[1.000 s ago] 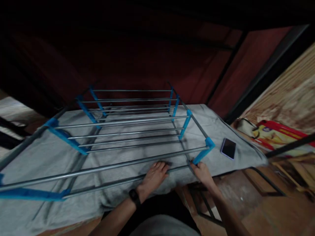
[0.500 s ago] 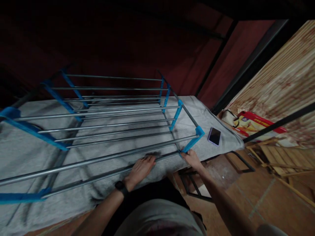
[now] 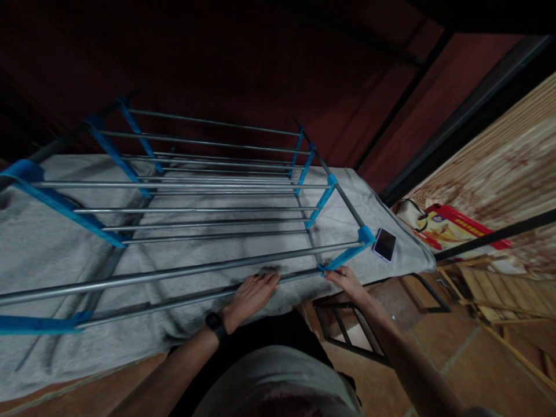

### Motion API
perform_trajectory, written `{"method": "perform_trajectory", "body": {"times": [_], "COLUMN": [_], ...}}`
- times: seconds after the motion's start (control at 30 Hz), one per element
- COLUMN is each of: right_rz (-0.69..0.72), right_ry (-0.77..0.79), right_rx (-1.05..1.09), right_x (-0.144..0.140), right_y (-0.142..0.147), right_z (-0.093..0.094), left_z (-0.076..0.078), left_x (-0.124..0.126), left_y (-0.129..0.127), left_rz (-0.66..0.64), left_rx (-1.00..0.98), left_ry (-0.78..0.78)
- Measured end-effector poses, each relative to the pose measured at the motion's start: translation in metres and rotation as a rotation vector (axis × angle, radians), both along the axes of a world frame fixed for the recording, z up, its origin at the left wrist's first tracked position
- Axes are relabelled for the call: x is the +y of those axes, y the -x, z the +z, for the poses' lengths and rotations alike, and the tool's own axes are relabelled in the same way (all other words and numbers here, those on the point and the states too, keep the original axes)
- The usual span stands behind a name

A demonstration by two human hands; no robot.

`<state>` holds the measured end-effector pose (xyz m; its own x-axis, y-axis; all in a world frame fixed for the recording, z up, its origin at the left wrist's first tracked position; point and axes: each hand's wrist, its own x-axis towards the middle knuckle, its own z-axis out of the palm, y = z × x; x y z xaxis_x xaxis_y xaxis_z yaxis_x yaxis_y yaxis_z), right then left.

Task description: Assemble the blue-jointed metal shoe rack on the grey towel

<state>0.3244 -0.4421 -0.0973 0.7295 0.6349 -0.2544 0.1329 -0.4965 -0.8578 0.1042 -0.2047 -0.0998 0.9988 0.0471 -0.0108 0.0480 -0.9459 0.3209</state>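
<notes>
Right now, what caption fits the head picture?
Both hands hold the rack's front rod over a grey cloth.

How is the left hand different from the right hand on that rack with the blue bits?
The left hand lies on the grey cloth with its fingers over the near metal rod, partway along it; the right hand is at the rod's end, by the blue corner piece. The left wrist wears a black band; the right wrist is bare. The right hand is nearer the phone. Both touch the rack's near side.
</notes>
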Motion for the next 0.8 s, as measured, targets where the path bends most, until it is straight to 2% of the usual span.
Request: {"method": "perform_trajectory", "body": {"times": [0.27,0.5,0.8], "right_rz": [0.057,0.053,0.027], "right_ry": [-0.094,-0.091,-0.103], "right_rx": [0.047,-0.012,-0.062], "right_x": [-0.008,-0.005,-0.004], "right_y": [0.003,0.006,0.015], "right_z": [-0.002,-0.008,-0.015], "left_z": [-0.004,0.002,-0.003], "left_x": [0.002,0.002,0.005], "left_y": [0.003,0.003,0.003], "left_rz": [0.015,0.025,-0.001], "left_rx": [-0.010,0.002,0.029], "left_ry": [0.047,0.092,0.091]}}
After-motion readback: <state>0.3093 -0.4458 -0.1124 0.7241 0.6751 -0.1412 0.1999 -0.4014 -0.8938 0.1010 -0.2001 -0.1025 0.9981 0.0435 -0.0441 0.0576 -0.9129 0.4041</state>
